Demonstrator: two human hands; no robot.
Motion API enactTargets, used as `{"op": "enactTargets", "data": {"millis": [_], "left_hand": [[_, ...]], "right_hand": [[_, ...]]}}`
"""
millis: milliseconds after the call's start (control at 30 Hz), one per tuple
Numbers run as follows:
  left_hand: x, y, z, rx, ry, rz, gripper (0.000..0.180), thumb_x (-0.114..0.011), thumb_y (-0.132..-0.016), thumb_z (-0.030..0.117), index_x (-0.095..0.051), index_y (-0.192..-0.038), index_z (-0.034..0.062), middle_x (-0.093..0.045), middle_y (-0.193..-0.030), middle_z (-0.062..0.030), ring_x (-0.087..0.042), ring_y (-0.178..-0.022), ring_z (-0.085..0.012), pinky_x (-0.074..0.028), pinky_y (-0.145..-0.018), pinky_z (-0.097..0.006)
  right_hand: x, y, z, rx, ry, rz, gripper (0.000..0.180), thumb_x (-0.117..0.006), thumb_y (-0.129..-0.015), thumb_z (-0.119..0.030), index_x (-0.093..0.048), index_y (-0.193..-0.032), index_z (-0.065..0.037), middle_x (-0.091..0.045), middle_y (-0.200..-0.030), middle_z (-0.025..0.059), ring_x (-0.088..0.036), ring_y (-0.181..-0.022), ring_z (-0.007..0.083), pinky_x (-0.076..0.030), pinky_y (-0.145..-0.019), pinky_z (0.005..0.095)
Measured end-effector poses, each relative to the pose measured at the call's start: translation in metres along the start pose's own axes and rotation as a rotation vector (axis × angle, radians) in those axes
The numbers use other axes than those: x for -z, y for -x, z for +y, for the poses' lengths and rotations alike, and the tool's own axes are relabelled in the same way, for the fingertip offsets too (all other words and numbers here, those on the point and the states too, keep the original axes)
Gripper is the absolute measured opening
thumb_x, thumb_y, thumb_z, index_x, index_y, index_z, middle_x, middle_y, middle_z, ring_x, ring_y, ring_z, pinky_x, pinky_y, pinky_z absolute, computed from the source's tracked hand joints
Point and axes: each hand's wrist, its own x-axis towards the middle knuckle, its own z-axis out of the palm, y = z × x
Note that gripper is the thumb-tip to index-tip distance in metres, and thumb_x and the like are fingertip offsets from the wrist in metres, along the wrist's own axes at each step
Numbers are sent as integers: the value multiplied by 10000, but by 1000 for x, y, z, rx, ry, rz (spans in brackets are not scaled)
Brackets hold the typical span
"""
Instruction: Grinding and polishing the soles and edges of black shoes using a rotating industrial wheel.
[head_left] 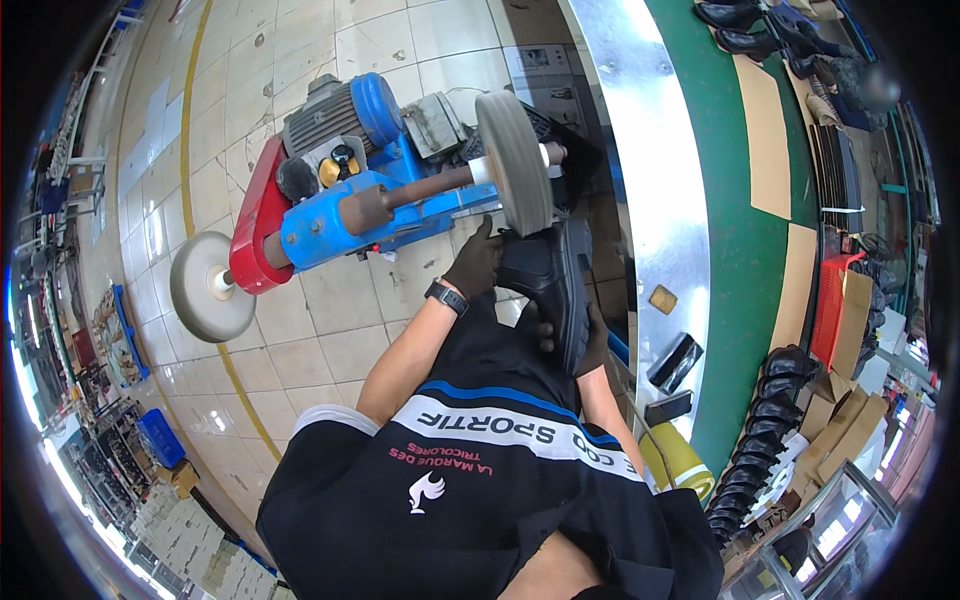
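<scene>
A black shoe [532, 268] is held just below the large grey buffing wheel [515, 165], its thick sole [573, 290] turned to the right. The shoe's upper edge meets or nearly meets the rim of the wheel; I cannot tell which. My left hand [474, 264], in a dark glove, grips the shoe from its left side, thumb pointing up. Lower down, my right hand [596, 346], also gloved, is closed round the shoe's near end. Some fingers of both hands are hidden behind the shoe.
The wheel sits on the shaft of a blue machine [335, 215] with a red belt guard [258, 220] and a second, pale wheel [212, 287]. To the right runs a metal-edged green bench [735, 300] with a small tan block [662, 298], a phone [668, 407] and several black shoes [765, 420].
</scene>
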Motion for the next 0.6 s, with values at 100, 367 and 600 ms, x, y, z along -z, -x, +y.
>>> {"op": "enactTargets", "data": {"millis": [100,367,600], "left_hand": [[69,-16,-11,-191,-270,140,624,-278,-928,492,-440,-1159,-63,-580,-1081,-144,-565,-983,-199,-423,-889,-328],[2,6,45,-332,-1340,147,375,-517,-742,7,-535,-1116,28,-624,-1021,-119,-593,-966,-236,-452,-844,-312],[7,-3,50,-254,-1220,119,282,-487,-788,36,-558,-1061,29,-632,-1004,-108,-614,-906,-236,-476,-802,-311]], "right_hand": [[1,-23,4,-46,-53,35,666,-513,-831,-405,-276,-1340,-46,-366,-1257,241,-527,-865,253,-477,-682,336],[24,-76,-3,-19,-465,187,514,-543,-826,-326,-389,-1202,-12,-386,-1190,245,-516,-843,227,-471,-692,308],[50,-110,-12,243,105,171,288,-507,-835,-116,-445,-1077,27,-480,-1021,179,-498,-956,220,-482,-740,299]]}}
